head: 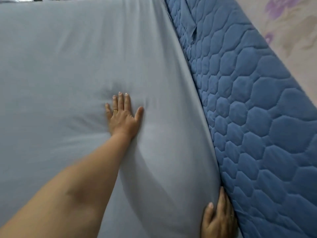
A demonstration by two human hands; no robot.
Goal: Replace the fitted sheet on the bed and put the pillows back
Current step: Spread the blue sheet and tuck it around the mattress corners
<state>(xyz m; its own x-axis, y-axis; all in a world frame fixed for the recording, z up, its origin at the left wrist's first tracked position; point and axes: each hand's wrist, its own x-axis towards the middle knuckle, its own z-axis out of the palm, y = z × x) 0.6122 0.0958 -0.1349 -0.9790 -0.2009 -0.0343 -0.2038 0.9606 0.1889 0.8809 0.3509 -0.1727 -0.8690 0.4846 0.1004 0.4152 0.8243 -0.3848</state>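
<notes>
Fitted sheet (60, 66), grey-blue, is stretched over the bed surface and fills the view from 6 through 12 o'clock. Left hand (122, 117) lies flat on it at centre, fingers straight and spread, palm pressing a shallow dent; sheet surrounds this hand on all sides. Right hand (217, 219), at 5 o'clock from the left, rests with fingers straight along the sheet's edge, against the quilted blue panel (257, 117). Neither hand grasps anything. Pale floral fabric (291, 23) sits at 1 o'clock.
</notes>
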